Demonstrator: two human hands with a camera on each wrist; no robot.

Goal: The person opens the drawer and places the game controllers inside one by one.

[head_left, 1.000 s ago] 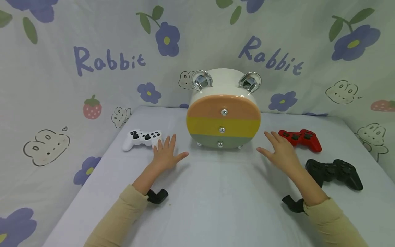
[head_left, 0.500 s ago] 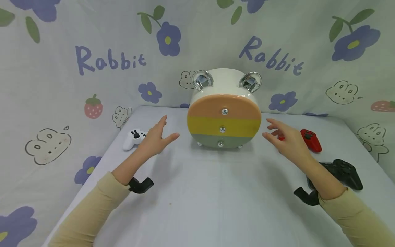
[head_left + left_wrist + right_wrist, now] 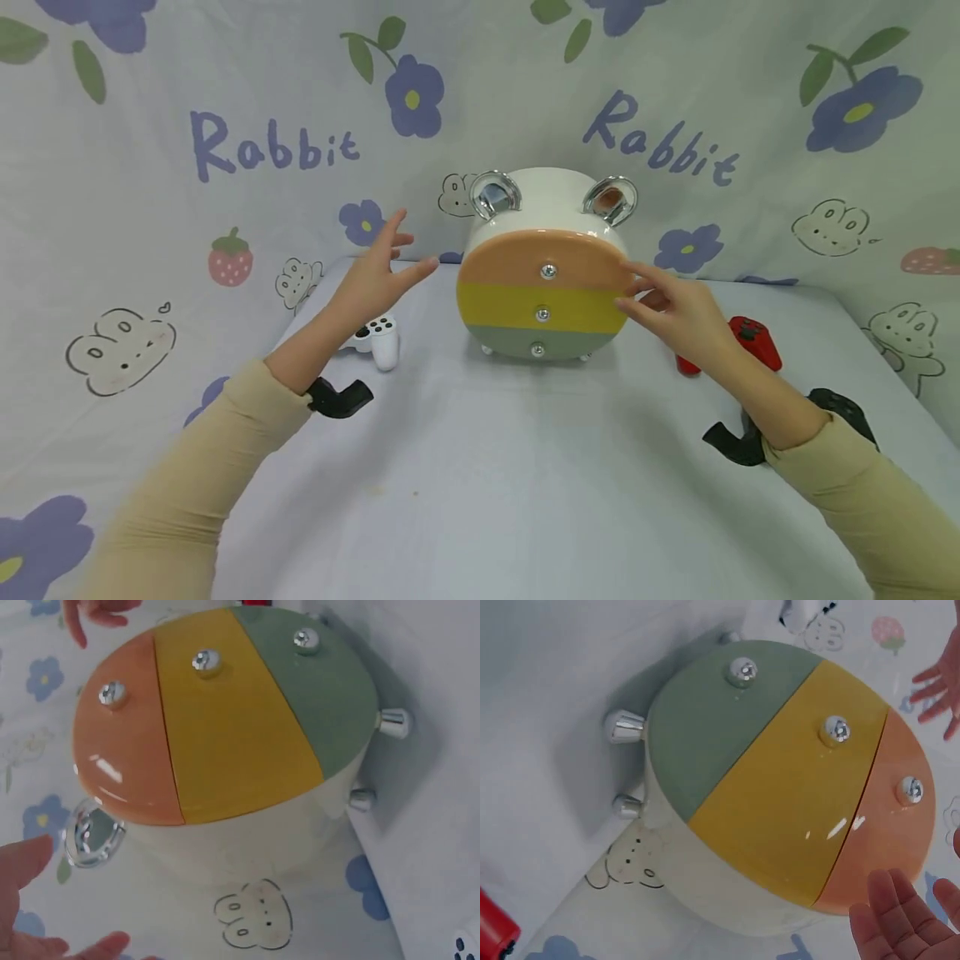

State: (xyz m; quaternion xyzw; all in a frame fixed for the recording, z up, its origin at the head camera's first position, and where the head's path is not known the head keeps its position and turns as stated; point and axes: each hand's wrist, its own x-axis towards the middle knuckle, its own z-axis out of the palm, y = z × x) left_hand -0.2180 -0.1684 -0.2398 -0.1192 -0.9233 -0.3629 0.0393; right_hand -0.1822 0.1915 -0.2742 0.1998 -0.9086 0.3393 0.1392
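An oval-fronted drawer box [image 3: 501, 305] stands at the back of the table, with orange, yellow and green drawers, a silver knob on each and two silver rings on top. All three drawers are closed. To its left my left hand [image 3: 372, 279] hovers in the air, fingers spread and holding nothing. My right hand [image 3: 678, 312] is at the box's right side, loosely bent fingertips overlapping the edge of the orange and yellow drawers in the head view. In the right wrist view its fingers [image 3: 889, 911] lie close by the orange drawer [image 3: 896, 840].
A white game controller [image 3: 384, 342] lies at the left, partly behind my left arm. On the right are a red controller [image 3: 756, 340] and a black controller [image 3: 843, 408], both partly hidden by my right arm. A printed cloth [image 3: 285, 67] hangs behind the table.
Both hands have risen from low over the table. My right hand has moved left to the box's edge; my left hand has gone up beside the box.
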